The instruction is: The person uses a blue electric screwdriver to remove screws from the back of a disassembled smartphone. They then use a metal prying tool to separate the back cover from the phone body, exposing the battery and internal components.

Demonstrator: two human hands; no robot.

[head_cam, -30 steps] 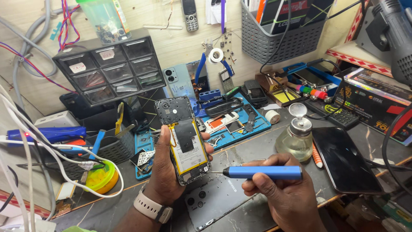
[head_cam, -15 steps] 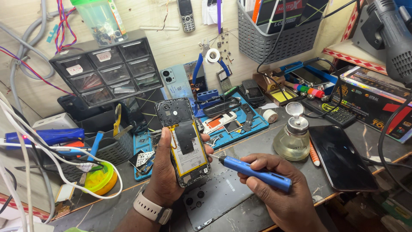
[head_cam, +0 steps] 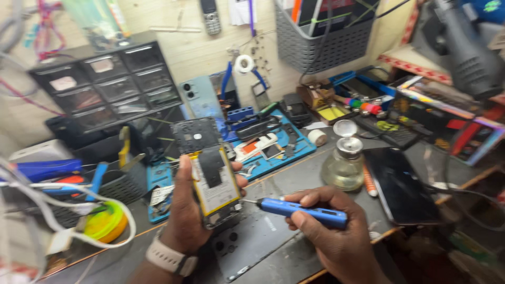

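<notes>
Blue and thin, the electric screwdriver (head_cam: 302, 211) is lying in the right hand (head_cam: 336, 236), fingers wrapped tight around it. Its metal tip is touching the opened phone (head_cam: 210, 176) at the phone's 4 o'clock edge. The left hand (head_cam: 187, 210) is gripping that phone, back cover off, with its yellow-rimmed battery showing. A glass bottle (head_cam: 344, 165) is standing at 1 o'clock from the right hand. A dark phone (head_cam: 402, 186) is lying flat at 3 o'clock on the grey bench (head_cam: 294, 173).
</notes>
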